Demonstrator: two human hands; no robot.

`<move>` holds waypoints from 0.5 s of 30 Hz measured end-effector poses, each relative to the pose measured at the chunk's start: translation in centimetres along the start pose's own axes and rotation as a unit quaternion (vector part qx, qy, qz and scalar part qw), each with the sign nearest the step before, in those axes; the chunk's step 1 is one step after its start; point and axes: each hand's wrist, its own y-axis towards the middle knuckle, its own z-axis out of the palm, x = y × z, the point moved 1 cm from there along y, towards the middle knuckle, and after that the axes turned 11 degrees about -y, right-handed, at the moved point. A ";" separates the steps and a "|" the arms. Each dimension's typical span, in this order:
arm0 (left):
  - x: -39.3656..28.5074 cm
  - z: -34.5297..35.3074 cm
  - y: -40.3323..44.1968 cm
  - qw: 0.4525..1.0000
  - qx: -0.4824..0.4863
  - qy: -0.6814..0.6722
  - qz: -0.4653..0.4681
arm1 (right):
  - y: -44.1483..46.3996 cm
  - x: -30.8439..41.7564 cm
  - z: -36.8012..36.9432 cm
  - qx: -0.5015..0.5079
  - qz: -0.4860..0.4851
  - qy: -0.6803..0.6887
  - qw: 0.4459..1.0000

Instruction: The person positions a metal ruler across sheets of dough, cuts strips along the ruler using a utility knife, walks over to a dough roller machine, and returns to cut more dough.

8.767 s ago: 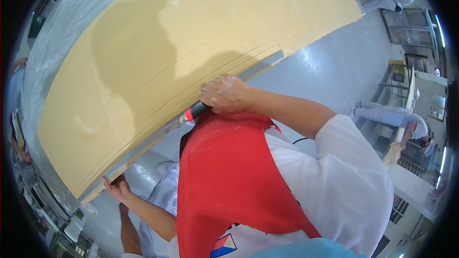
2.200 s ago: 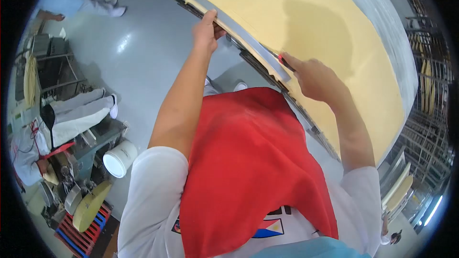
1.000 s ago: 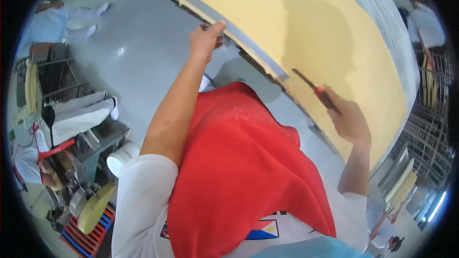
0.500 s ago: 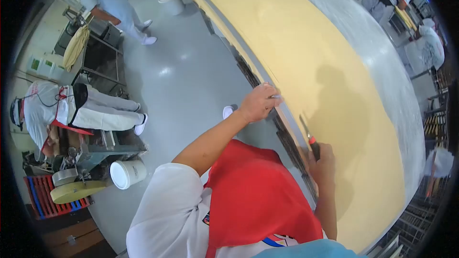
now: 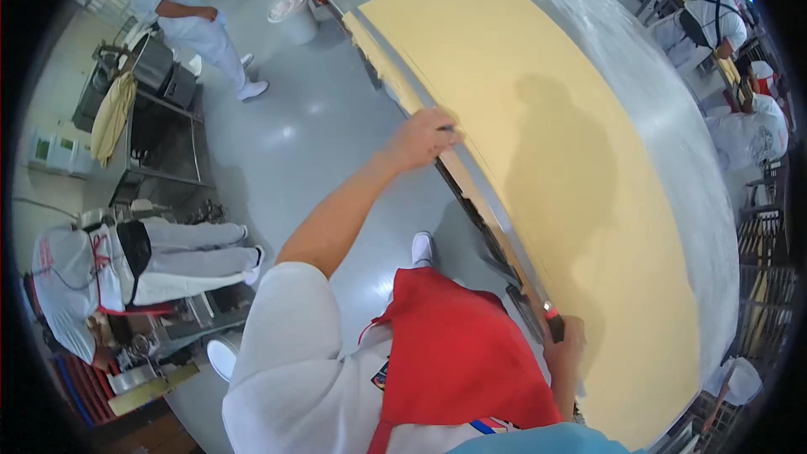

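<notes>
A large, flat yellow dough sheet covers much of the long table. Along its left side lies a long, straight grey metal strip, with a narrow band of dough outside it at the table edge. My left hand is closed over the strip, fingers curled round a small dark item I cannot make out. Nearer my body, my right hand grips a knife by its dark handle with a red collar. The blade is mostly hard to see, close to the strip and the sheet's edge.
The bare, floury table surface shows beyond the sheet. A white bucket stands on the floor near the table's far end. One person stands upper left; another bends at a bench on the left. Several co-workers are at right.
My left hand has moved up and left along the strip. The knife has come down toward me, beside the strip, its blade less visible. The head view has shifted.
</notes>
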 end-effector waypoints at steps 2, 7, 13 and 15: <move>3.7 -3.3 1.5 0.999 0.044 -0.009 -0.004 | 0.9 1.4 -0.1 -0.026 0.014 0.000 1.000; 7.0 -7.2 5.4 0.989 0.151 -0.005 0.001 | 2.7 3.9 0.0 -0.031 0.050 -0.004 0.998; 7.0 -7.1 5.6 0.973 0.206 0.040 0.100 | 3.1 4.2 -0.5 -0.071 0.028 -0.002 0.997; 5.9 -8.1 5.6 0.980 0.180 0.023 0.077 | 2.8 4.4 -1.0 -0.086 0.029 0.007 0.996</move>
